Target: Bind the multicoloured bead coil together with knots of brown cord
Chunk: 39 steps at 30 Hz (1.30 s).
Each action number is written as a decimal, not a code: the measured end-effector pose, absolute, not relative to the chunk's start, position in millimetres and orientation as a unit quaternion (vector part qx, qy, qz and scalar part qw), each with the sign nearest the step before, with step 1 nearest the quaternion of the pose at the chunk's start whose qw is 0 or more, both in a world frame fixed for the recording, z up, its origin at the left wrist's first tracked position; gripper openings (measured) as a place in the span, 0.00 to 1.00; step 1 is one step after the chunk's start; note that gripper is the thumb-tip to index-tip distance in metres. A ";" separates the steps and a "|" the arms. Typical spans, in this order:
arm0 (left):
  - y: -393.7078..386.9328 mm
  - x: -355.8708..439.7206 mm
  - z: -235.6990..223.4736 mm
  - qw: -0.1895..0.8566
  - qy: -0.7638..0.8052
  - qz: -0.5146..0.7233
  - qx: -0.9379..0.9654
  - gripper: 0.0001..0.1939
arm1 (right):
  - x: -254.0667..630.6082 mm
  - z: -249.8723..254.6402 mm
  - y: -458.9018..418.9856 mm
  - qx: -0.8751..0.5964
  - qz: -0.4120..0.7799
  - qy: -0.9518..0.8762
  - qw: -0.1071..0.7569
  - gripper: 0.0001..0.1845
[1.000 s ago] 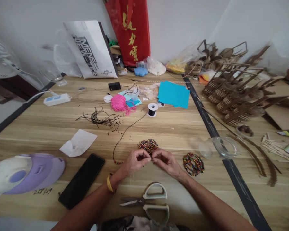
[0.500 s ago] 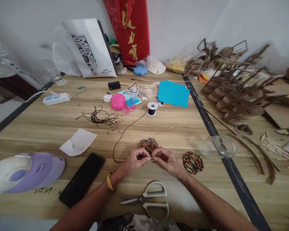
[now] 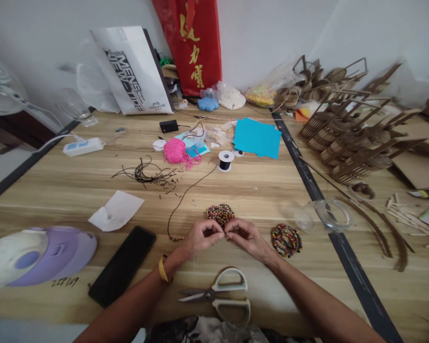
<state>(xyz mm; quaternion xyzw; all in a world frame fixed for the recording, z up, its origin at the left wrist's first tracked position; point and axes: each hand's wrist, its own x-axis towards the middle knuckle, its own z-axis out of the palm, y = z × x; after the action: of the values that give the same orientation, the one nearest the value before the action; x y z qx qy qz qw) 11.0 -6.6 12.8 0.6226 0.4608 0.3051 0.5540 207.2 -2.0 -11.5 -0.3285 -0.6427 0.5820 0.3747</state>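
Observation:
My left hand (image 3: 201,237) and my right hand (image 3: 243,236) meet fingertip to fingertip just in front of a small heap of coloured beads (image 3: 219,213). Both are pinched shut on something tiny between them that I cannot make out. A thin dark cord (image 3: 186,194) runs from a black thread spool (image 3: 225,161) across the wood towards my left hand, with a few beads strung on it near its end. A coil of strung beads (image 3: 286,240) lies just right of my right hand. White-handled scissors (image 3: 221,297) lie below my wrists.
A black phone (image 3: 122,266), a white paper scrap (image 3: 116,211) and a purple and white device (image 3: 32,255) lie to the left. A clear glass jar (image 3: 325,215) lies on its side to the right. Pink yarn (image 3: 175,151), blue paper (image 3: 257,138), bags and wooden parts (image 3: 350,138) crowd the back.
The hands stay pinched together at the bead heap. The view has shifted slightly, nothing else has moved.

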 end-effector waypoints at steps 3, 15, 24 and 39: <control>-7.1 10.7 11.6 0.556 0.456 0.310 0.622 0.10 | 207.5 -11.6 -1.9 -0.329 0.579 -0.647 0.370 0.13; -7.0 11.4 7.8 0.558 0.446 0.317 0.624 0.09 | 207.4 -9.4 -1.7 -0.331 0.564 -0.660 0.369 0.13; -7.6 11.5 7.8 0.561 0.452 0.309 0.621 0.10 | 207.3 -9.4 -1.4 -0.329 0.553 -0.668 0.374 0.13; -7.4 12.6 9.2 0.566 0.450 0.315 0.615 0.10 | 207.3 -9.6 -1.9 -0.327 0.557 -0.666 0.373 0.12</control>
<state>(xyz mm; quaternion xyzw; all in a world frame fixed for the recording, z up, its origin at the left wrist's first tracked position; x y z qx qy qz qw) 12.6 -7.4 9.2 0.6147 0.4503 0.3147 0.5660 207.3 -1.9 -9.6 -0.3266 -0.6663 0.5568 0.3732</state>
